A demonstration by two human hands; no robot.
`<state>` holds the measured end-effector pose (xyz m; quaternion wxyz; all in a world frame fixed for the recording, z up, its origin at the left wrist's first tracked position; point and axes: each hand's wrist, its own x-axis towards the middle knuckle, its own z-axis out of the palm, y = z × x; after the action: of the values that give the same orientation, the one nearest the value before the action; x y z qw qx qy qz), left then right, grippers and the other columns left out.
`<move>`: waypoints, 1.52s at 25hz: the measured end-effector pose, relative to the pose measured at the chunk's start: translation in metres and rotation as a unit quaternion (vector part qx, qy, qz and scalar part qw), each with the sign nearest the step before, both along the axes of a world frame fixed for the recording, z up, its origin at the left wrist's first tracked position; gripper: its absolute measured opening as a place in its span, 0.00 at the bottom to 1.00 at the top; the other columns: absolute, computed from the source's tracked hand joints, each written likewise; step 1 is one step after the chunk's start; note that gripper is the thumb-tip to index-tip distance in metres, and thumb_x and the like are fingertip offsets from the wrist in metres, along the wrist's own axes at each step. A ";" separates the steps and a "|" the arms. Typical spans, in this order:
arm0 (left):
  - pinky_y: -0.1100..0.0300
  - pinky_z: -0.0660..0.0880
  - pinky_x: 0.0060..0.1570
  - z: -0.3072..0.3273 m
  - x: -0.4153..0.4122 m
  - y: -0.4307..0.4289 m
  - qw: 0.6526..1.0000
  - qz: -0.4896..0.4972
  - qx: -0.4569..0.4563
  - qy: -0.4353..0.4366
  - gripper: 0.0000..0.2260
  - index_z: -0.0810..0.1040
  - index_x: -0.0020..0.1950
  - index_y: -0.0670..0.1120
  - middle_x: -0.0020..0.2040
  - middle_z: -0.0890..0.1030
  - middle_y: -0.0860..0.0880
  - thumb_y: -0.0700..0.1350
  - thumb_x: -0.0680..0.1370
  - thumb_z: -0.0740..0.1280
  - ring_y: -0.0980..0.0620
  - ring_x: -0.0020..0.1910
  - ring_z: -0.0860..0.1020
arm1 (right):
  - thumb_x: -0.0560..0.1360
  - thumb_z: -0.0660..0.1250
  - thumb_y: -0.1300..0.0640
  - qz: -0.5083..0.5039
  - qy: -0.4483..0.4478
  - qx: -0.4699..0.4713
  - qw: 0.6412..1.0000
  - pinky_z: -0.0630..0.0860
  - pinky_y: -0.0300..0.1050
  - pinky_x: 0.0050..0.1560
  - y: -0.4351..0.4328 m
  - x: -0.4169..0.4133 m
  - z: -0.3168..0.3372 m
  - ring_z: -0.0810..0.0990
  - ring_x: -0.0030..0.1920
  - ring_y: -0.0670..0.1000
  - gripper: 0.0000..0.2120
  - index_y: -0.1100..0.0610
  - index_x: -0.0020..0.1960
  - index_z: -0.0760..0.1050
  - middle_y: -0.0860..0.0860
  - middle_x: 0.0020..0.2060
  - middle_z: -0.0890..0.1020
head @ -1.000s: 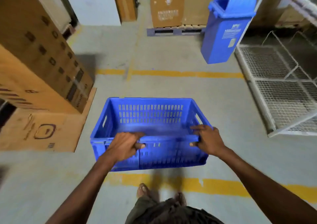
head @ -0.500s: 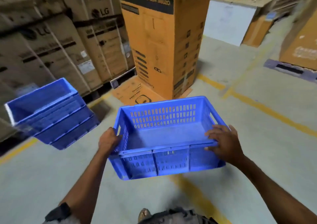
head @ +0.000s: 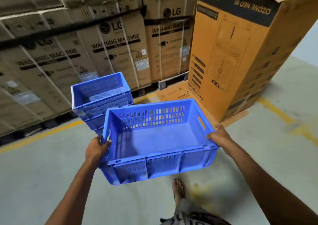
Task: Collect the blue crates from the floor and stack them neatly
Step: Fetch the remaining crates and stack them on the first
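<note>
I carry an empty blue crate (head: 158,142) with slotted walls, held level above the floor in front of me. My left hand (head: 97,148) grips its left end and my right hand (head: 221,137) grips its right end near the handle slot. Just beyond it, to the left, a stack of blue crates (head: 98,95) stands on the floor; the carried crate hides the stack's lower right part.
A wall of strapped LG washing machine cartons (head: 110,40) on pallets runs behind the stack. A tall orange carton (head: 240,56) stands at the right on flattened cardboard (head: 175,93). Yellow lines (head: 278,111) mark the grey concrete floor. My sandalled foot (head: 179,187) shows below the crate.
I have turned left with the crate. The stack of blue crates moved from the far left toward the centre, now close behind the carried crate. My hands shifted to the crate's two ends.
</note>
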<state>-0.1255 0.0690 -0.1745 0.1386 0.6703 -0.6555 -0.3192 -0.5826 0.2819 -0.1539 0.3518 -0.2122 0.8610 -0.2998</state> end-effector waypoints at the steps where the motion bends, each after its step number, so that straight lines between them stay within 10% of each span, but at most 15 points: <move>1: 0.46 0.77 0.45 -0.002 0.004 -0.013 1.000 0.015 0.001 0.001 0.15 0.77 0.52 0.45 0.40 0.83 0.43 0.54 0.73 0.71 0.39 0.41 0.83 | 0.65 0.74 0.56 0.029 0.048 0.017 0.998 0.78 0.49 0.48 -0.036 -0.002 -0.008 0.82 0.52 0.59 0.22 0.54 0.58 0.75 0.56 0.51 0.81; 5: 0.48 0.78 0.46 0.013 0.013 -0.056 0.999 0.045 -0.014 -0.022 0.23 0.68 0.70 0.56 0.48 0.83 0.45 0.44 0.77 0.68 0.38 0.43 0.83 | 0.73 0.67 0.58 0.151 0.151 0.063 0.975 0.78 0.49 0.50 -0.152 -0.006 0.004 0.82 0.54 0.62 0.14 0.59 0.57 0.77 0.62 0.53 0.83; 12: 0.57 0.73 0.34 0.055 0.024 -0.148 0.994 0.100 -0.008 0.036 0.17 0.83 0.47 0.59 0.43 0.84 0.47 0.36 0.71 0.66 0.46 0.29 0.75 | 0.77 0.61 0.58 0.217 0.191 0.053 0.956 0.76 0.52 0.48 -0.312 -0.004 0.030 0.80 0.51 0.64 0.12 0.60 0.58 0.76 0.63 0.53 0.81; 17: 0.62 0.62 0.30 0.046 0.062 -0.255 0.985 0.160 -0.014 0.070 0.17 0.84 0.45 0.55 0.31 0.78 0.52 0.34 0.75 0.63 0.50 0.25 0.65 | 0.72 0.68 0.55 0.276 0.131 0.008 0.952 0.74 0.49 0.42 -0.428 0.035 0.046 0.78 0.49 0.60 0.22 0.48 0.64 0.67 0.56 0.52 0.80; 23: 0.59 0.65 0.32 0.038 0.128 -0.446 0.982 0.154 -0.082 0.069 0.15 0.83 0.43 0.54 0.33 0.80 0.43 0.38 0.73 0.61 0.48 0.25 0.65 | 0.61 0.80 0.34 0.338 0.087 -0.073 0.934 0.72 0.50 0.64 -0.600 0.093 0.037 0.75 0.60 0.50 0.21 0.45 0.48 0.83 0.49 0.57 0.78; 29: 0.57 0.65 0.31 -0.007 0.167 -0.607 0.984 0.133 -0.087 0.082 0.14 0.81 0.46 0.52 0.35 0.80 0.49 0.37 0.79 0.60 0.49 0.24 0.65 | 0.60 0.84 0.47 0.363 0.186 -0.014 0.913 0.60 0.36 0.51 -0.746 0.139 -0.020 0.68 0.61 0.55 0.20 0.44 0.47 0.79 0.55 0.55 0.70; 34: 0.49 0.77 0.45 -0.089 0.185 -0.643 0.997 0.069 -0.037 -0.007 0.19 0.79 0.47 0.60 0.53 0.78 0.43 0.35 0.78 0.62 0.40 0.40 0.79 | 0.68 0.74 0.38 0.438 0.239 0.090 0.862 0.67 0.50 0.64 -0.776 0.158 -0.092 0.66 0.64 0.62 0.21 0.48 0.56 0.81 0.59 0.59 0.72; 38: 0.44 0.68 0.65 -0.090 0.174 -0.635 0.981 0.084 -0.147 -0.100 0.08 0.79 0.60 0.57 0.72 0.66 0.47 0.49 0.82 0.64 0.43 0.67 0.73 | 0.69 0.75 0.41 0.419 0.355 0.025 0.835 0.68 0.56 0.62 -0.764 0.165 -0.098 0.65 0.65 0.62 0.18 0.48 0.55 0.81 0.57 0.72 0.66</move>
<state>0.0485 -0.5658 -0.2646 0.1954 0.7238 -0.6472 -0.1381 -0.4180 -0.4819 -0.2522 0.1192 -0.6359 0.7625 -0.0055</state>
